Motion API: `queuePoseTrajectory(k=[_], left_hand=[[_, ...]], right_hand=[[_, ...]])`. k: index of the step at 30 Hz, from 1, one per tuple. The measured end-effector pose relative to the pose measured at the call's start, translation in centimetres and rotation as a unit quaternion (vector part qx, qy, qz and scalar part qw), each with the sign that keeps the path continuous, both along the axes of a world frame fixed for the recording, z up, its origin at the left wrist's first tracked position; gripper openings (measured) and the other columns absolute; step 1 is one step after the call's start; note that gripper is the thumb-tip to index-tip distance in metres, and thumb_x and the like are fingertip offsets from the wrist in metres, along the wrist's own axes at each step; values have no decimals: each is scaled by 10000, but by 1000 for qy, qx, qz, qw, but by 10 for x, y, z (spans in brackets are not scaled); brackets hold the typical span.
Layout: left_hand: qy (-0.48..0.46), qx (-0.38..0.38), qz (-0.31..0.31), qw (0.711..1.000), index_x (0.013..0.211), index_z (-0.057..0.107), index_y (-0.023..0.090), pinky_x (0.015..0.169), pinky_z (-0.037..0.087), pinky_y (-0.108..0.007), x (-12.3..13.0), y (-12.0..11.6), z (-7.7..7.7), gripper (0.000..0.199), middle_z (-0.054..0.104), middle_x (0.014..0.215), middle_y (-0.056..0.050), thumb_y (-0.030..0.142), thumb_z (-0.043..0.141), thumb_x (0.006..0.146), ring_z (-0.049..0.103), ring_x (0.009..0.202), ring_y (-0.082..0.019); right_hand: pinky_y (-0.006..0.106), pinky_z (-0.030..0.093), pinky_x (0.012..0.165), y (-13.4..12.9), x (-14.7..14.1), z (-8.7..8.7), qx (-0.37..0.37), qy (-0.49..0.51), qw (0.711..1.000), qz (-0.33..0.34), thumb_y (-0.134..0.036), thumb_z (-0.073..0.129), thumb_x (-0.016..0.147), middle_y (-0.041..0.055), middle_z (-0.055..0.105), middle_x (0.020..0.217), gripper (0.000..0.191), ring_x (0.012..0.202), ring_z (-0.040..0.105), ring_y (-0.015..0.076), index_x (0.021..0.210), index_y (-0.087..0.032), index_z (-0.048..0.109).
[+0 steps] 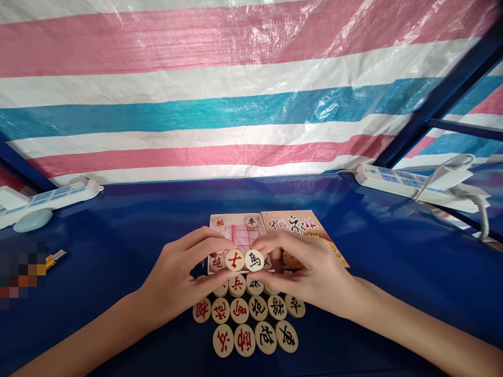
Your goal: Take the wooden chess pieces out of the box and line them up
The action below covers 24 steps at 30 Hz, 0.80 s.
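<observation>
I have the left hand (184, 262) gripping a red-marked disc (234, 260) and the right hand (310, 264) gripping a black-marked disc (254, 260), each between thumb and fingers, side by side. From this pair, I locate the open box (236, 215) at 12 o'clock, the printed lid (301, 222) at 2 o'clock, and rows of discs (239, 310) at 6 o'clock.
</observation>
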<state>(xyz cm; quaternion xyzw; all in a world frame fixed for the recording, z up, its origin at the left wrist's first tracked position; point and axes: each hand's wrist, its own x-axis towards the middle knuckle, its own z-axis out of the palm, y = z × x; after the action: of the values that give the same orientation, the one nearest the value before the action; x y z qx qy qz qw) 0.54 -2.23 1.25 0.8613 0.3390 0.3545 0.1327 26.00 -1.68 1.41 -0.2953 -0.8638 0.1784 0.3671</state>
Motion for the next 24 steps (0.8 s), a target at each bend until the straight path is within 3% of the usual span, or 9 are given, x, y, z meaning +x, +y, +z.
queuePoseTrajectory(k=[24], left_hand=[[1, 23, -5, 1000, 1123, 639, 240, 824, 510, -173, 2, -1, -3, 257, 660, 1061, 14, 186, 689, 877, 636, 915, -84]], right_hand=[[224, 439, 554, -1, -2, 2, 33, 5, 999, -3, -266, 745, 854, -41, 611, 784, 253, 635, 565, 64, 1055, -196, 607]])
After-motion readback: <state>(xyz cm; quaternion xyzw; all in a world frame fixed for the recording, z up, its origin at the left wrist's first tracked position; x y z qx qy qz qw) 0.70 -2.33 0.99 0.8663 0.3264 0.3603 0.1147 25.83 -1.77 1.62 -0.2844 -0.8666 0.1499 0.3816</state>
